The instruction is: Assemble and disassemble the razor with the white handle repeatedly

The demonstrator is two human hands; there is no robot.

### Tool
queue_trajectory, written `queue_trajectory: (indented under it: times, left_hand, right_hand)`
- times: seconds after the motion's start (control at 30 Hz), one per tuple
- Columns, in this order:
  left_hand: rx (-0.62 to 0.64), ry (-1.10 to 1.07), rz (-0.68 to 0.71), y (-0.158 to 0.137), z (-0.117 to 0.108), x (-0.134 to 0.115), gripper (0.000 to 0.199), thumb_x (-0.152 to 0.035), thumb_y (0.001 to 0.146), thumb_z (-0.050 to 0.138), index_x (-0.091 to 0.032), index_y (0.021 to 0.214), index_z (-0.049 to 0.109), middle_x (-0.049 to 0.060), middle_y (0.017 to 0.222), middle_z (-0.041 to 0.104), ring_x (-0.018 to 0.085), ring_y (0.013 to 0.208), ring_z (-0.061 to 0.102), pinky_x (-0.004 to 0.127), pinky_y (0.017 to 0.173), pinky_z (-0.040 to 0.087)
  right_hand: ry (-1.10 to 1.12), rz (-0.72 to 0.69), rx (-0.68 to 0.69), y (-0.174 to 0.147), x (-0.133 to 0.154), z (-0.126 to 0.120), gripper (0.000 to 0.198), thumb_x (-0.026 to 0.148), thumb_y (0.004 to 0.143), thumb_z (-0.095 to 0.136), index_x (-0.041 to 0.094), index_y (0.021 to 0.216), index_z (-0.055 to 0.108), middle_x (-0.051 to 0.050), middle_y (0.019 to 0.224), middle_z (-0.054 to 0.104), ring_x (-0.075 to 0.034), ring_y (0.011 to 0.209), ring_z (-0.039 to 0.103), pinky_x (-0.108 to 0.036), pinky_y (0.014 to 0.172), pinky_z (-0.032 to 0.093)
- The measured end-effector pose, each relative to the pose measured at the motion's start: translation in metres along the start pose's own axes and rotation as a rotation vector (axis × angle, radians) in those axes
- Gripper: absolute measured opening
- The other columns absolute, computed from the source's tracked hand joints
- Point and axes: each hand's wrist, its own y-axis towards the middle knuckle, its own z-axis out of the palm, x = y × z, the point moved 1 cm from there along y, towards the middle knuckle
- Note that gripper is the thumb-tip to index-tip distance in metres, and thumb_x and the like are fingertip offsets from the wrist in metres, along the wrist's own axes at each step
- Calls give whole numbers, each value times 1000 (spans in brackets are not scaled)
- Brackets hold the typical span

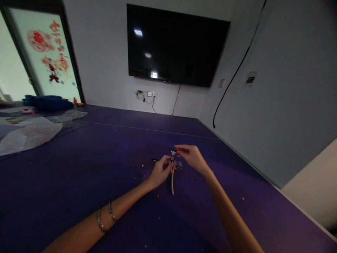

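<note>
Above the purple surface (110, 196), my left hand (160, 173) is closed around the middle of a small T-shaped tool (172, 153). The tool has a whitish neck and a dark crosspiece on top; its exact kind is too small to tell. From below my fingers a thin, slightly curved cream handle or stem (172, 184) sticks out towards me. My right hand (192, 156) has its fingertips pinched at the right end of the dark crosspiece. A small clear plastic case (178, 164) lies just right of the tool, partly behind my left fingers.
A small dark piece (154, 160) lies left of my left hand. Plastic sheeting (31, 135) and a dark blue cloth bundle (47, 102) are at the far left. A black cable (231, 79) hangs along the right wall, and a television (176, 45) is on the far wall.
</note>
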Motion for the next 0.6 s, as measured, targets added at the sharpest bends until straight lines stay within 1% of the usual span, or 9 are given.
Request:
queue_trajectory:
  times: [0.13, 0.4, 0.6]
  left_hand:
    - [-2, 4, -7, 0, 0, -1, 24, -37, 83, 53, -17, 95, 49, 0, 71, 60, 10, 56, 55, 24, 56, 44]
    - [-3, -21, -11, 0, 0, -5, 22, -36, 82, 54, -17, 93, 49, -1, 70, 59, 9, 55, 54, 22, 55, 43]
    - [-4, 10, -8, -1, 1, -7, 20, -34, 83, 53, -17, 92, 50, -1, 69, 59, 10, 54, 55, 23, 56, 43]
  right_hand:
    - [1, 2, 9, 0, -1, -1, 27, 14, 75, 54, 17, 96, 70, -7, 90, 72, -16, 71, 67, -30, 68, 55]
    - [-32, -32, 24, 1, -2, -3, 25, 17, 74, 57, 19, 94, 71, -6, 90, 72, -18, 80, 66, -33, 76, 52]
    - [-2, -66, 50, 0, 1, -3, 25, 14, 74, 55, 18, 94, 69, -6, 88, 71, -17, 80, 66, -31, 74, 51]
